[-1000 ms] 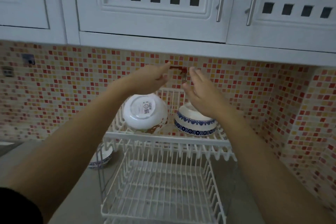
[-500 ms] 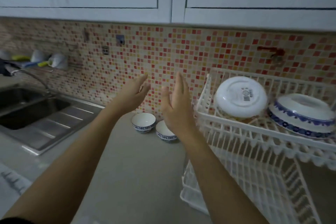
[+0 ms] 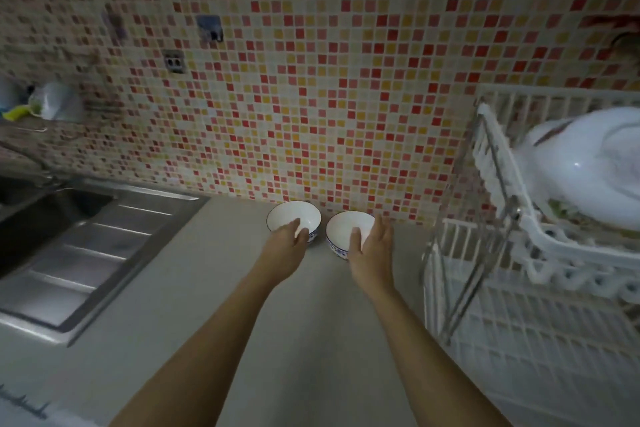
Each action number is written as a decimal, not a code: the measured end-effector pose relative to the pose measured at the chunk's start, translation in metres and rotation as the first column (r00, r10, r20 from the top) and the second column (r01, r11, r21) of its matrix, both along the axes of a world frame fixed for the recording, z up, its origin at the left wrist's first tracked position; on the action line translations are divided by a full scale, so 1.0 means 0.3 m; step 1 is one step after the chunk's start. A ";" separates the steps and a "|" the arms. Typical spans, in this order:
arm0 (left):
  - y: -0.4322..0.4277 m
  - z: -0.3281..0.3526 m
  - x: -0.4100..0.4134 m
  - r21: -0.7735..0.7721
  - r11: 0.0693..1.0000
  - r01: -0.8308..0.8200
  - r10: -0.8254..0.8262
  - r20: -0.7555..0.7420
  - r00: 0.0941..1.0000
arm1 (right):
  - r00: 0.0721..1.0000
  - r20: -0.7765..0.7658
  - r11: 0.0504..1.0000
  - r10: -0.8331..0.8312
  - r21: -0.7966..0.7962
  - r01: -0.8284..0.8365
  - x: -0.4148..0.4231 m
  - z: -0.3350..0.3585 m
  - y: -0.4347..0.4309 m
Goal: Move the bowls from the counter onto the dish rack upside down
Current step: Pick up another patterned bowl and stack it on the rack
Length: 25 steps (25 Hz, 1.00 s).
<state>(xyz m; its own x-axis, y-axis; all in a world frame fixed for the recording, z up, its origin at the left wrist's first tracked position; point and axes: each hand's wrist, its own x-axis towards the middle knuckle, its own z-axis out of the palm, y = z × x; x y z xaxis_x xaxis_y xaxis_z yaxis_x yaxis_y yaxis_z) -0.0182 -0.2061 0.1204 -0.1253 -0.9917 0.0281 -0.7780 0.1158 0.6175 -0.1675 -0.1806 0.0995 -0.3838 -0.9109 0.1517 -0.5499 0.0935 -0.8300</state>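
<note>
Two small white bowls with blue patterned outsides stand upright on the grey counter (image 3: 207, 305) against the tiled wall. My left hand (image 3: 285, 246) reaches the near rim of the left bowl (image 3: 289, 217), fingertips lying over its edge. My right hand (image 3: 374, 253) is spread at the right bowl (image 3: 343, 227), thumb over the inside and fingers along its right side. Neither bowl is lifted. The white two-tier dish rack (image 3: 498, 180) stands at the right; a large white bowl (image 3: 585, 163) lies upside down on its upper tier.
A steel sink (image 3: 41, 215) with a ribbed drainboard (image 3: 104, 253) takes up the left of the counter. Hooks and a socket sit on the mosaic wall (image 3: 311, 97). The rack's lower tier (image 3: 526, 329) is close to my right forearm.
My view swung left and down from the rack to the counter. Both hands dropped from in front of the wall down to the two small bowls.
</note>
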 end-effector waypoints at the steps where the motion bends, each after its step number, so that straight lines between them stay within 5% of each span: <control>1: -0.040 -0.041 -0.011 0.047 0.999 -0.001 0.001 -0.014 1.000 | 0.997 0.047 0.996 -0.065 0.060 0.062 -0.013 -0.045 -0.047; 5: -0.216 -0.223 -0.076 0.201 0.979 0.018 -0.005 -0.069 0.998 | 0.961 0.097 0.915 -0.259 0.343 0.212 -0.089 -0.183 -0.199; 9: -0.362 -0.358 -0.155 0.394 0.919 0.022 0.066 -0.209 0.976 | 0.960 0.117 0.847 -0.254 0.507 0.162 -0.165 -0.346 -0.323; 14: -0.478 -0.505 -0.256 0.488 0.873 0.028 0.196 -0.402 0.894 | 0.911 0.329 0.893 -0.248 0.443 0.083 -0.224 -0.584 -0.460; 21: -0.466 -0.496 -0.218 0.502 0.861 0.074 0.244 -0.537 0.807 | 0.745 0.611 0.949 -0.269 0.300 0.096 -0.145 -0.472 -0.420; 25: -0.392 -0.329 -0.126 0.491 0.869 0.064 0.271 -0.580 0.768 | 0.744 0.637 0.952 -0.203 0.306 -0.003 -0.117 -0.299 -0.354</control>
<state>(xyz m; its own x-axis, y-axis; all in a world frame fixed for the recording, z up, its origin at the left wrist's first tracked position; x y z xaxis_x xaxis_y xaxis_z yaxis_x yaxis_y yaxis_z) -0.0561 -0.3237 0.0216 -0.1421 -0.9072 -0.3960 -0.1966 -0.3662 0.9095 -0.2027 -0.2867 0.0097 -0.3842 -0.8242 -0.4160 0.1458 0.3908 -0.9089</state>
